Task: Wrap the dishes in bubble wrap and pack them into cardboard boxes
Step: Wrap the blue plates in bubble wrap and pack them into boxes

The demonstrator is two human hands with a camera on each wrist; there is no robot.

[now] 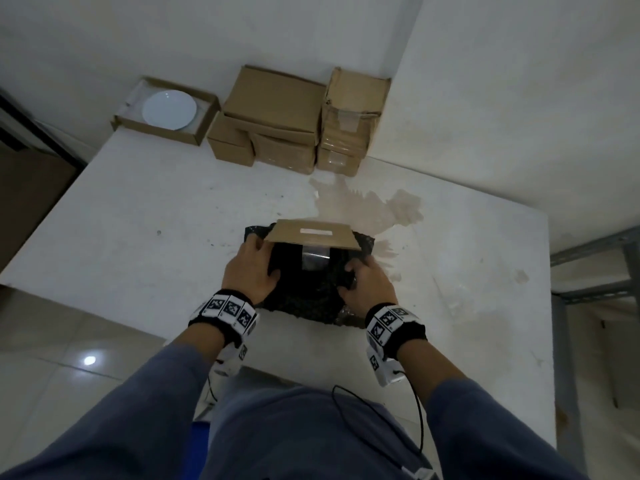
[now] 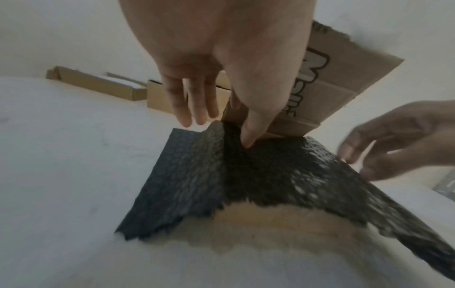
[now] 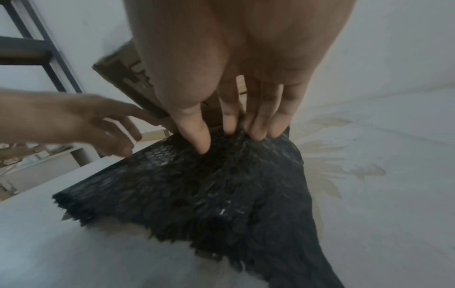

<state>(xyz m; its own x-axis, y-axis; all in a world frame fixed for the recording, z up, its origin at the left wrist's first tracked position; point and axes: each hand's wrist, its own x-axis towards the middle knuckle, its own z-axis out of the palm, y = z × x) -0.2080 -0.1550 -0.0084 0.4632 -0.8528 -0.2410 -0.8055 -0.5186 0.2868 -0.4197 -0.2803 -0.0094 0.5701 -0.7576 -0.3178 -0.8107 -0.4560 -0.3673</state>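
Wrap point(image 1: 311, 296), black and bubbled, lies under and around a box point(image 1: 311, 233) near the front edge of the table point(image 1: 138, 209), and we judge the dish is already inside the bundle, though we cannot see it. Our left hand point(image 1: 251, 270) has straight fingers, with the thumb pressing the wrap beside the box, probably to keep the bundle from sliding. Our right hand point(image 1: 367, 282) has its fingers curled into the wrap and pinches a fold of it, we think to pull it tight. The box flap stands open toward the far side, so the inside stays free. A plate point(image 1: 169, 111) waits in an open box point(image 1: 194, 133) at the far left corner, near closed boxes point(image 1: 277, 98) by the wall.
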